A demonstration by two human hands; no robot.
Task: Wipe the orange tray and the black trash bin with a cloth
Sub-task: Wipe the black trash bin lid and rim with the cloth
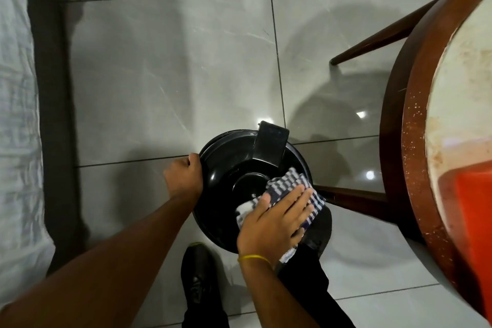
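The black trash bin [226, 165] stands on the tiled floor below me, seen from above, with its round lid and a black pedal at the far side. My left hand [183, 176] grips the lid's left rim. My right hand [274, 224] lies flat on a blue-and-white checked cloth [292, 184], pressing it onto the right side of the lid. The orange tray [474, 216] sits on the round table at the right edge, only partly in view.
A round wooden table [415, 141] with dark legs stands close to the bin's right. A bed with a pale sheet [16, 114] runs along the left. My black shoe [198, 282] is just in front of the bin. Grey floor tiles stretch beyond.
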